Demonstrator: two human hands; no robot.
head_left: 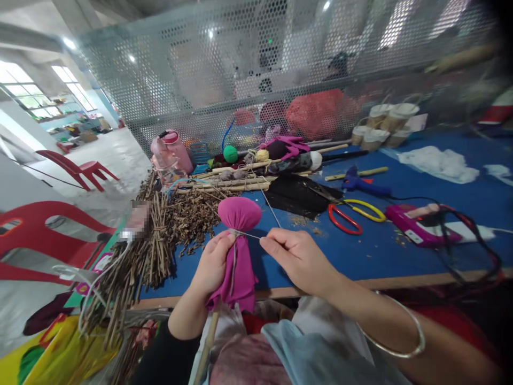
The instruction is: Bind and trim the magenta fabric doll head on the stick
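Observation:
My left hand [212, 264] is closed around the gathered neck of a magenta cloth bundle [239, 214] whose round stuffed head stands upright on a wooden stick [208, 337]. A thin grey thread [250, 234] is wound round the neck below the head. My right hand [296, 256], with a silver bangle on its wrist, pinches that thread and holds it taut to the right. Both hands are over the near edge of the blue table [385, 251].
Bundles of dry twigs [156, 240] lie left of the hands. Red-and-yellow scissors [352, 214], a blue glue gun [360, 184], a pink tool [417, 224] with black cable, sticks, yarn balls, a pink bottle [176, 152] and paper cups lie on the table. Red chairs stand left.

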